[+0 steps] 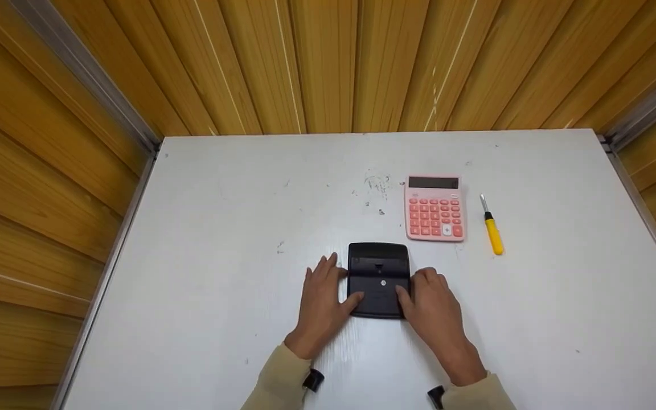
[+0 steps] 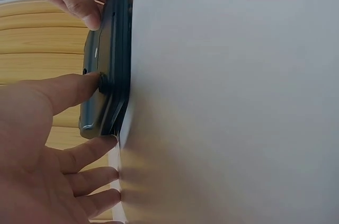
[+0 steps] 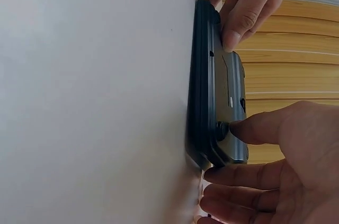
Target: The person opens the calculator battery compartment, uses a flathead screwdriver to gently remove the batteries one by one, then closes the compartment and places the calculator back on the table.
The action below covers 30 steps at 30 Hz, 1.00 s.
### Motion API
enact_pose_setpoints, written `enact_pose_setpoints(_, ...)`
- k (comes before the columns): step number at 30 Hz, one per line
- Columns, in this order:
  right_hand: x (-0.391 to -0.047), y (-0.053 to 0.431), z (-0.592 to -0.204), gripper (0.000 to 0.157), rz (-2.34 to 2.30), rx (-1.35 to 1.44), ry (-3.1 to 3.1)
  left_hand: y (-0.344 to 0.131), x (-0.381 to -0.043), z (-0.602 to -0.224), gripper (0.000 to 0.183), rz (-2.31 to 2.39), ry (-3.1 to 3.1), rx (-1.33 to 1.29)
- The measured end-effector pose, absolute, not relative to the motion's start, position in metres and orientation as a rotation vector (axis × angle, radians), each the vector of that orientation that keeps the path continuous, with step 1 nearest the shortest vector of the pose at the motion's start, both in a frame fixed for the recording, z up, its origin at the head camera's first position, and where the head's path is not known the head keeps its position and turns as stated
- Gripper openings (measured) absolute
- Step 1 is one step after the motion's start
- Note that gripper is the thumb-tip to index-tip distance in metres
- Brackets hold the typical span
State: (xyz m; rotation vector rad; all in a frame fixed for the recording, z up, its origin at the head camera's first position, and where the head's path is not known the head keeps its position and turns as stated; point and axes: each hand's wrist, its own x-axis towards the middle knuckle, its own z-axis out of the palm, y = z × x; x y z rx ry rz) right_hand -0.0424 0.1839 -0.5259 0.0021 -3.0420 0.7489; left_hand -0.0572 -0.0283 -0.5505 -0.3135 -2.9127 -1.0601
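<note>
A black calculator point(image 1: 379, 306) lies on the white table with its back facing up, showing a raised end and a small round white spot. My left hand point(image 1: 321, 300) holds its left side, thumb on the back and index finger by the edge. In the left wrist view, that thumb touches a round foot on the calculator point(image 2: 122, 49), while the other fingers reach down to the tabletop. Along the right side, my right hand point(image 1: 435, 307) grips it likewise, its thumb at another foot in the right wrist view. The calculator's key side is hidden underneath.
Beyond the right hand lies a pink calculator point(image 1: 434, 208), keys up. To its right is a screwdriver point(image 1: 493, 230) with a yellow handle, its tip pointing away. Wood-look panels point(image 1: 328, 68) stand behind the table's point(image 1: 220, 228) far edge and along both sides.
</note>
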Motion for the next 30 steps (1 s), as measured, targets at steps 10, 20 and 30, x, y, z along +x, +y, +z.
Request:
enact_pose_setpoints(10, -0.0423, 0.1844, -0.5289, 0.043, 0.764, 0.006, -3.014, -0.0299, -0.0565, -0.55, 0.043, -1.072, -2.922, -0.317)
enact_pose_setpoints(20, -0.0448, 0.1865, -0.5302, 0.043, 0.77, 0.013, -3.019, -0.0321, -0.0556, -0.5521, 0.042, -1.113, -2.912, -0.318)
enact_pose_setpoints(30, -0.0452, 0.1874, -0.526, 0.04, 0.795, 0.013, -3.01, -0.0312, -0.0584, -0.5505, 0.043, -1.116, -2.946, -0.3)
